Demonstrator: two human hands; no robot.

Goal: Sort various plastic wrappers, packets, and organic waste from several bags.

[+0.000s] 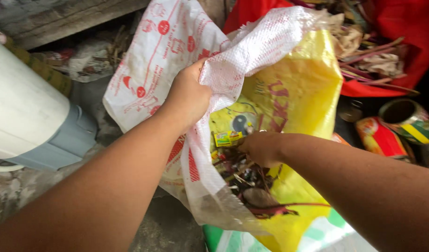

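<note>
My left hand (188,95) grips the rim of a white woven sack with red print (151,60) and holds its mouth open. The sack's inside is yellow (298,88). My right hand (261,148) reaches into the mouth, fingers closed among the rubbish there; what it grips is hidden. Inside lie a small yellow-green packet (227,138), sticks, stems and scraps (251,186).
A large white container with a grey base (32,116) stands at the left. A red bin or bag with dry leaves and stalks (378,51) is at the upper right. Two printed tin cans (396,126) lie at the right. Bare concrete floor (167,224) shows below.
</note>
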